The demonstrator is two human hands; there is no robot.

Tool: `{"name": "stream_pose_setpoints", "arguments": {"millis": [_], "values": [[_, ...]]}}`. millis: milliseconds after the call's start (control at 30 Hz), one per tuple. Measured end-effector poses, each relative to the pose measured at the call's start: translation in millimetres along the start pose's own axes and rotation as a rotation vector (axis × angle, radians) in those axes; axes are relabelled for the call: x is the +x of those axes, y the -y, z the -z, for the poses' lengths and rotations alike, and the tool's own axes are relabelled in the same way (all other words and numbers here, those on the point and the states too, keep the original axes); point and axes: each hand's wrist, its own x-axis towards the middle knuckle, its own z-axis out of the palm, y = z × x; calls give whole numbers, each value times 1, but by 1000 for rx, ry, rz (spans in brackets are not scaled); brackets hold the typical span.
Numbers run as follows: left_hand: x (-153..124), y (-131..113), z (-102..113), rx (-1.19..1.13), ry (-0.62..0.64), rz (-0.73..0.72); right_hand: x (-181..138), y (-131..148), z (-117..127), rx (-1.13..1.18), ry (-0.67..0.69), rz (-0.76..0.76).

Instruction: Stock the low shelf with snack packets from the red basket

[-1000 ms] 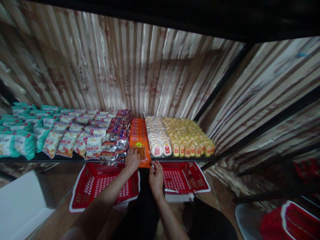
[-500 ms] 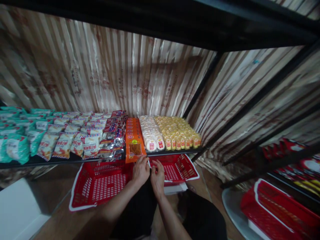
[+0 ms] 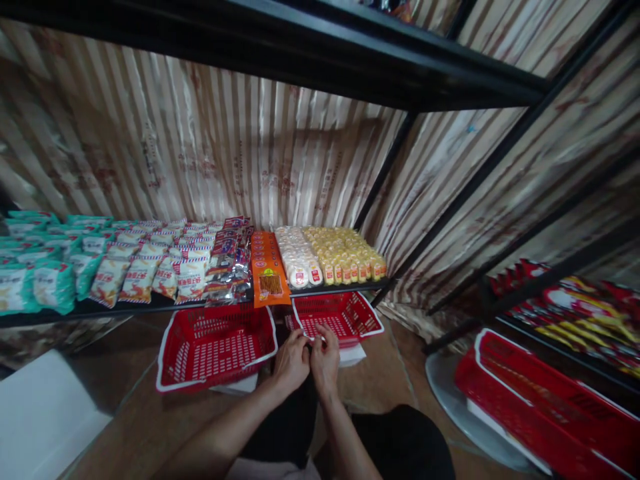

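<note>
My left hand [image 3: 292,362] and my right hand [image 3: 325,360] are close together above my knees, fingers curled and fingertips nearly meeting. Whatever they pinch, if anything, is too small or hidden to make out. Just beyond them is the white rim of a small red basket [image 3: 350,313]. A larger red basket [image 3: 220,343] stands to the left of my hands. On the shelf edge ahead lies an orange snack packet [image 3: 270,267], beside white round wrapped snacks [image 3: 299,257] and yellow wrapped snacks [image 3: 345,257].
Left along the shelf are dark red packets [image 3: 227,260], white snack bags [image 3: 190,277] and teal bags [image 3: 53,283]. A dark upper shelf [image 3: 280,50] crosses overhead. Another red basket [image 3: 545,413] stands at right below colourful packets [image 3: 575,307]. A white box [image 3: 47,413] is at lower left.
The view has shifted so the shelf and the baskets sit differently in it. My hands are now slightly lower, away from the orange packet's bottom edge, and still close together.
</note>
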Motion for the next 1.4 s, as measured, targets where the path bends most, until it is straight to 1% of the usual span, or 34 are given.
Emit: {"name": "stream_pose_setpoints", "arguments": {"millis": [100,200,333,433,533,600,700,833,1000,1133,1267,1400], "values": [[-18,-11,-4,-28,53,-36,-12,-1,18,-29,-33,-36],[-33,-14,-2,-40,55,-74,-25,0,28,-39,-66,-40],[-41,-11,8,-88,-10,-126,-34,11,24,-33,-75,-9],[-42,-6,16,-145,-87,-157,-32,24,17,-16,-57,40],[-43,3,19,-179,-147,-162,-27,34,12,-8,-39,62],[-46,12,18,-177,-170,-144,-25,37,9,-12,-24,73],[-53,23,17,-158,-168,-86,-26,35,5,-10,-10,91],[-60,30,21,-146,-143,-13,-29,32,0,9,36,57],[-61,35,37,-136,-158,56,-32,40,-11,92,68,-17],[-67,49,56,-121,-191,78,-40,53,-21,143,107,-84],[-88,66,73,-120,-181,99,-58,64,-30,162,114,-143],[-122,85,85,-138,-184,127,-86,81,-33,139,134,-162]]}}
